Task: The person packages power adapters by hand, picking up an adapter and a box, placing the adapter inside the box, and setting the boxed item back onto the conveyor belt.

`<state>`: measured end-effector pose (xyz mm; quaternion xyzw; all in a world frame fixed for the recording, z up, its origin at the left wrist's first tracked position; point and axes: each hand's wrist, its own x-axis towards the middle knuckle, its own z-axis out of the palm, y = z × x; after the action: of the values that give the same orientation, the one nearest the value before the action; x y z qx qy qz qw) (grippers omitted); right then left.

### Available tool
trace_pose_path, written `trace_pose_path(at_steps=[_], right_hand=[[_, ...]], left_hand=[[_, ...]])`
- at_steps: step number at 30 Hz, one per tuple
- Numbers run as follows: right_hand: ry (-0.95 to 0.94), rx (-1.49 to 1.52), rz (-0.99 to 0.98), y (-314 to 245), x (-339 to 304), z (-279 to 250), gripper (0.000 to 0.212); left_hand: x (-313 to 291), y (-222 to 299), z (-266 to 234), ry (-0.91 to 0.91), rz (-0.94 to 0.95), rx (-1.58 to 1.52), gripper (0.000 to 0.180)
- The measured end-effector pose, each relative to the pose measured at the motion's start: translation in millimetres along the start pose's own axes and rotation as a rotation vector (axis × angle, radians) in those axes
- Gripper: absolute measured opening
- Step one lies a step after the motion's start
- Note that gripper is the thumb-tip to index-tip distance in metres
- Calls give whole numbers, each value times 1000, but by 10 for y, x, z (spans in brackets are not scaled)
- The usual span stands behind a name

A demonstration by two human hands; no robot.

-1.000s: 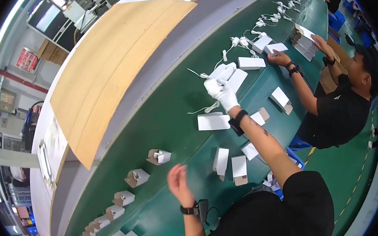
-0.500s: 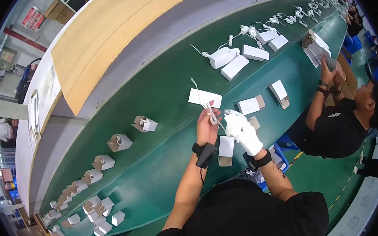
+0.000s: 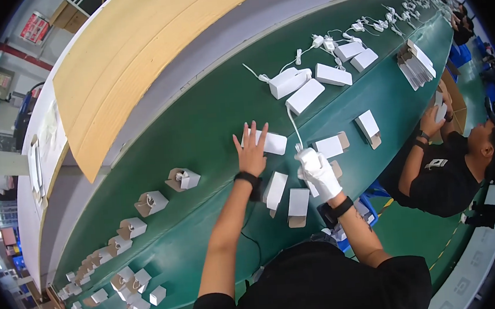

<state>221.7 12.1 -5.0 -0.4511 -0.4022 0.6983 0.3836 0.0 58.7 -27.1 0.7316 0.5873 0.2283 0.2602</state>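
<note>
My left hand (image 3: pixel 252 154) has its fingers spread over a white box (image 3: pixel 273 143) lying on the green table, touching or just above it. My right hand (image 3: pixel 320 175), in a white glove, is closed on a white cable (image 3: pixel 295 126), whose free end sticks up and away from the fist. Whatever else the glove holds is hard to separate from its white fabric. Near my hands lie open-ended white boxes: one tilted box (image 3: pixel 275 190), one box (image 3: pixel 298 203) in front of me, and another box (image 3: pixel 329 146) to the right.
Farther back are closed white boxes (image 3: pixel 305 96) and a long row of white cabled adapters (image 3: pixel 358 26). Several open boxes (image 3: pixel 151 203) line the left side. At the right stands a stack of flat cartons (image 3: pixel 416 65), near a co-worker (image 3: pixel 434 169) handling boxes. A raised shelf (image 3: pixel 136 64) borders the far side.
My left hand has let go of the white cable and moved left onto the white box, fingers spreading. The cable now extends from my right hand alone. A tilted box now shows between my arms.
</note>
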Motion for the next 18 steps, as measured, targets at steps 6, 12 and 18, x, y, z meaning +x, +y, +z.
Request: trace_pose_path(at_steps=[6, 12, 18], right_hand=[[-221, 545, 102, -379, -354, 324, 61], [-424, 306, 72, -504, -128, 225, 61], [-477, -1210, -368, -930, 63, 651, 45]], left_hand=[[-45, -882, -277, -197, -126, -393, 84], [-343, -94, -564, -424, -101, -859, 89], [-485, 374, -834, -264, 87, -158, 83]])
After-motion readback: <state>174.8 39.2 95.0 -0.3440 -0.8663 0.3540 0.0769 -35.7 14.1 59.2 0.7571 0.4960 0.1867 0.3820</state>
